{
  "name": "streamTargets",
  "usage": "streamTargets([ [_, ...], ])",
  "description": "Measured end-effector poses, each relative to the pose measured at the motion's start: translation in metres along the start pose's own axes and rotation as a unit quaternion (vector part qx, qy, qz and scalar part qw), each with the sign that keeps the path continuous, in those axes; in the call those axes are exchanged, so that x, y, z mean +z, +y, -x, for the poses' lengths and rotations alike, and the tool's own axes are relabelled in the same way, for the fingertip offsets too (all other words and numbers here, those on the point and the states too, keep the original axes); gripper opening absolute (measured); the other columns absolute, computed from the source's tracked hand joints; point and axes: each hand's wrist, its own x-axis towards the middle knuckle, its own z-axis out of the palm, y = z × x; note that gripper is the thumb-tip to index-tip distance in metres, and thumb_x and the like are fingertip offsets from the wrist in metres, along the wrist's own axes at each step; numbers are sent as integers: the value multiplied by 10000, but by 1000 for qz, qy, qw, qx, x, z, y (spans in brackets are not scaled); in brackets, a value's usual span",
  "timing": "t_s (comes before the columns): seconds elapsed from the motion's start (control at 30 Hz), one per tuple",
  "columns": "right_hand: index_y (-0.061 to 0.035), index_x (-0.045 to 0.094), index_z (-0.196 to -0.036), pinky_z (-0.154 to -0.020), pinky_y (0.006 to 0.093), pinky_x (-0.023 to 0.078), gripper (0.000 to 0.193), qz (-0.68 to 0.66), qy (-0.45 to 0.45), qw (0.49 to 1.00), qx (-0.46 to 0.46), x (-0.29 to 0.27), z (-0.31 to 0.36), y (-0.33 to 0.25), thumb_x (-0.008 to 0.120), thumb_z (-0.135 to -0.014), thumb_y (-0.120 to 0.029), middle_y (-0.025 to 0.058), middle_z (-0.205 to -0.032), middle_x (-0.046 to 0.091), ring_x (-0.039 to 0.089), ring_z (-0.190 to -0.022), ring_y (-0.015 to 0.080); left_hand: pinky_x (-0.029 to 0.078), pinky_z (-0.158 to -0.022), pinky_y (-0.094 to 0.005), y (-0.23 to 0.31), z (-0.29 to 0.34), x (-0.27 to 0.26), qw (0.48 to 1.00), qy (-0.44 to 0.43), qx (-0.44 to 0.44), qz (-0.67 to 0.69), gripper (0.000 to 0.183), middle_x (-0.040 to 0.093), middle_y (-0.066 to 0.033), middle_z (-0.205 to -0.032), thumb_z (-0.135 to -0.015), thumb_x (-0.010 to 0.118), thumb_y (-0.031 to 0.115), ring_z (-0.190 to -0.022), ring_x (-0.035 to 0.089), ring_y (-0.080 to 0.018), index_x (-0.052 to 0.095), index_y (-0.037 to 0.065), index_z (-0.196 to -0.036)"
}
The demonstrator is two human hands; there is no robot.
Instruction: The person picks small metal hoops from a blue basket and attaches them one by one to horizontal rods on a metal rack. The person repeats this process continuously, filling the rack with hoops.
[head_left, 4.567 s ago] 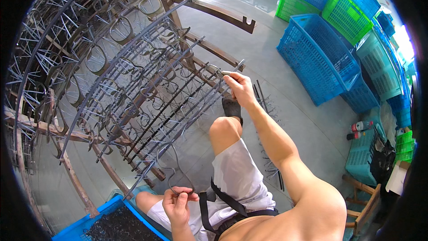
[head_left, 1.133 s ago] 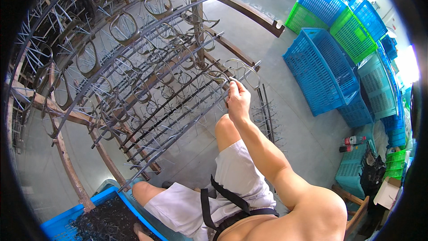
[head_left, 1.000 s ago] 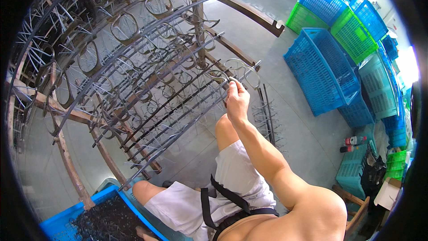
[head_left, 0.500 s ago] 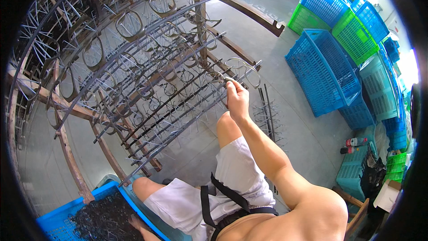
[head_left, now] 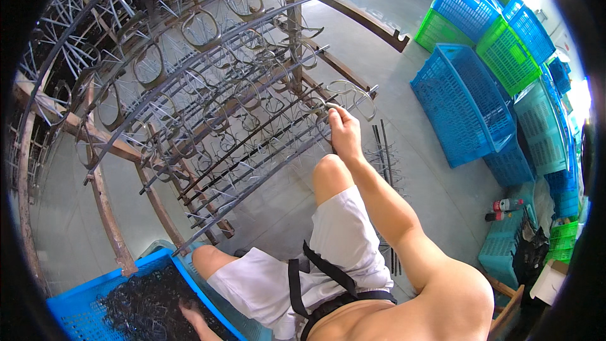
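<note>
My right hand point(head_left: 344, 134) is raised at the right end of a metal rack point(head_left: 240, 113), its thumb and fingers closed in a pinch. At the fingertips is a thin looped metal piece point(head_left: 358, 93), held beside the end of a rod. Similar grey-brown looped pieces point(head_left: 201, 28) hang in rows from the wire hooks along the rods. At the lower left my left hand point(head_left: 190, 313) reaches into a blue plastic crate point(head_left: 71, 311), touching a heap of small black pieces point(head_left: 142, 300). Its fingertips are hidden among them, and I cannot make out the single pieces.
Brown rack legs point(head_left: 108, 221) stand at the left, and rack arms point(head_left: 363, 16) jut out to the right. Hooked rods point(head_left: 385, 158) lie on the floor beside my right forearm. Stacked blue crates point(head_left: 464, 107) and green crates point(head_left: 511, 57) line the right side, with bottles point(head_left: 507, 204) below.
The view has shifted slightly, so the rack and crates appear further right. My right hand stays at the rod's end with the looped piece. My left hand remains in the crate of black pieces.
</note>
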Motion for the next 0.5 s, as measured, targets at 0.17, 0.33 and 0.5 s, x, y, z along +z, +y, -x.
streamTargets([
  [0.17,19,617,-1009,-596,263,411,257,29,1,999,-15,4,-6,13,522,-903,-196,32,-692,565,488,-648,110,433,-701,-298,92,82,14,990,79,114,10,455,533,-92,-971,-857,493,29,-754,498,-162,395,43,-1301],
  [0.33,19,590,-1023,-795,339,426,281,196,-16,974,-109,-18,-3,11,494,-903,-216,172,-979,587,542,-902,267,453,-702,-279,177,156,25,957,40,174,229,473,516,-114,-1036,-834,525,58,-720,507,-146,423,64,-1296],
  [0.5,-2,486,-1142,-792,394,406,349,301,-61,916,-258,26,109,-53,593,-840,-143,192,-1100,479,450,-1007,319,385,-589,-218,208,231,57,910,-129,198,340,450,500,-36,-916,-873,426,4,-604,378,-65,384,44,-1319],
])
